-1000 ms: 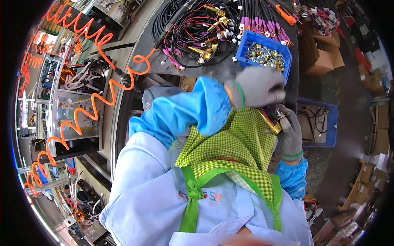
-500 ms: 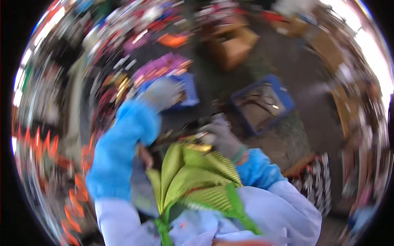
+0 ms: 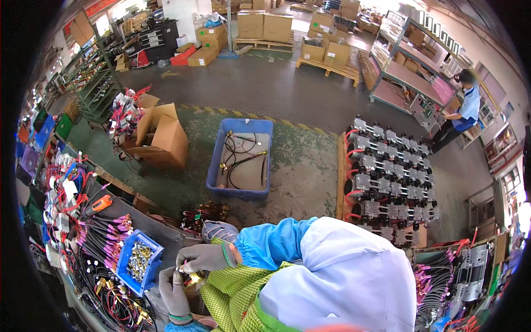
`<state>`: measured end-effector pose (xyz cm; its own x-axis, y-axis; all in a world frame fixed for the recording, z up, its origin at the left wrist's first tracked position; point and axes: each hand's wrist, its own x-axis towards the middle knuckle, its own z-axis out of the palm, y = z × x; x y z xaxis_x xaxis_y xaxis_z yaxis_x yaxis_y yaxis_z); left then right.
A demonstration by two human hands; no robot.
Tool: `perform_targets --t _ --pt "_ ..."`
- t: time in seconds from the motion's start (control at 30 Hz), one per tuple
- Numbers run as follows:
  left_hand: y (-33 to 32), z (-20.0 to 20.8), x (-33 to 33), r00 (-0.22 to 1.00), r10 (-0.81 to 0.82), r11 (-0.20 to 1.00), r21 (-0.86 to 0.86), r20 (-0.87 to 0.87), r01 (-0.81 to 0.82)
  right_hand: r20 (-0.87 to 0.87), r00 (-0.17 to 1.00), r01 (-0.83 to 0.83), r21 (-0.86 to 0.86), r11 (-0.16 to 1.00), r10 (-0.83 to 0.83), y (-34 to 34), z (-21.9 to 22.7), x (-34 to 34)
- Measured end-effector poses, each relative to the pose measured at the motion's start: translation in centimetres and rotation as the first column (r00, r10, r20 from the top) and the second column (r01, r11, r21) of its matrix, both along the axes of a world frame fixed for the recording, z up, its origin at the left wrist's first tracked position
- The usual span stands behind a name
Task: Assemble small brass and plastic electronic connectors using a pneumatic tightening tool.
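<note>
My right hand (image 3: 203, 258), in a grey glove, pinches a small metal piece near the front of my apron. Just below it, my left hand (image 3: 175, 296), gloved the same, closes its fingertips on the same small piece. A gold-coloured fitting (image 3: 193, 278) with a bit of red shows between the hands; its exact kind is hard to make out. Close by on the left stands a blue bin (image 3: 145, 290) of small brass and silver hardware. Beside the bin lie black cables with pink-purple ends (image 3: 105, 243).
An orange-handled tool (image 3: 102, 203) lies on the cluttered bench. On the floor are a blue crate (image 3: 239, 193) holding several hoses, an open cardboard box (image 3: 170, 141), and rows of metal assemblies (image 3: 387, 185). Another person (image 3: 467, 108) stands at the far right by shelving.
The view has swung and sharpened from blur. My left hand was over the blue bin; now it is at the fitting together with my right hand.
</note>
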<state>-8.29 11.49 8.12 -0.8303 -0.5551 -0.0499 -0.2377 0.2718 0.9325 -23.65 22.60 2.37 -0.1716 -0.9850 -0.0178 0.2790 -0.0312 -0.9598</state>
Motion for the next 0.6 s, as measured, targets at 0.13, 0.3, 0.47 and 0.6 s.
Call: perform_targets --t 0.13,0.3,0.47,0.6 --pt "1.0 -1.0 0.7 0.999 0.032 0.997 0.067 -0.02 -0.03 -0.002 1.0 -0.02 0.065 0.998 0.021 0.9 0.4 0.1" --pt "0.6 -1.7 0.5 0.996 0.044 0.976 0.216 -0.08 -0.026 -0.085 0.996 0.029 0.055 0.998 -0.025 1.5 0.6 -0.1" --pt "1.8 0.2 1.8 0.999 0.051 0.971 0.233 0.015 -0.054 -0.431 0.902 -0.047 -0.029 0.998 0.031 1.8 0.6 0.5" --pt "0.7 -1.8 1.6 0.993 -0.113 0.975 0.196 0.034 0.105 -0.288 0.957 -0.037 -0.015 0.999 0.031 3.0 -1.0 0.2"
